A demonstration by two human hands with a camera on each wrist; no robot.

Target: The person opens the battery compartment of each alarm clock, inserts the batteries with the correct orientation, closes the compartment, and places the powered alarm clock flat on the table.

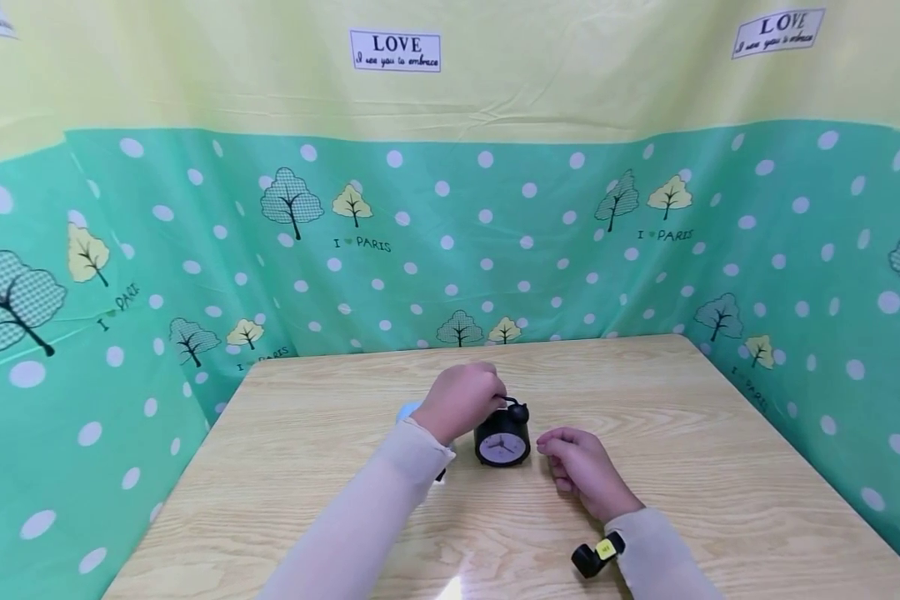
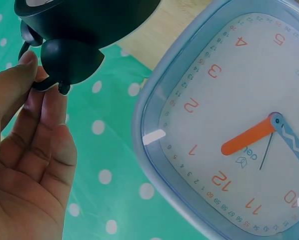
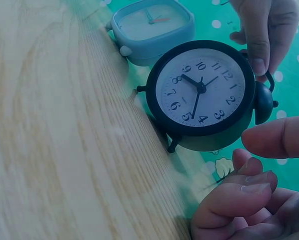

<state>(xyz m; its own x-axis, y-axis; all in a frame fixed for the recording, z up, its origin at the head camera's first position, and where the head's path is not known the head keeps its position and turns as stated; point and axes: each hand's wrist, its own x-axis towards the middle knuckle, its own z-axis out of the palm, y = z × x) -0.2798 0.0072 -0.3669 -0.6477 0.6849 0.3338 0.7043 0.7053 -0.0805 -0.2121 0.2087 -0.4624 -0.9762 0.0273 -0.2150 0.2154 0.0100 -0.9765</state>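
A black twin-bell alarm clock (image 1: 502, 447) with a white dial stands on the table, its face toward me. My left hand (image 1: 461, 402) pinches the clock's top handle between thumb and fingers; in the left wrist view the handle (image 2: 43, 84) runs between them. To the right, my right hand (image 1: 585, 471) is loosely curled and holds nothing. In the right wrist view its thumb and index finger (image 3: 274, 137) are close beside the black clock (image 3: 202, 90). A light blue clock (image 2: 209, 130) with orange numerals stands left of the black one, mostly hidden behind my left hand in the head view.
The wooden table (image 1: 330, 417) extends around both clocks. Behind it and along both sides hangs a green and yellow curtain (image 1: 412, 275) with dots and trees. A small black device with a yellow label (image 1: 606, 548) is strapped to my right wrist.
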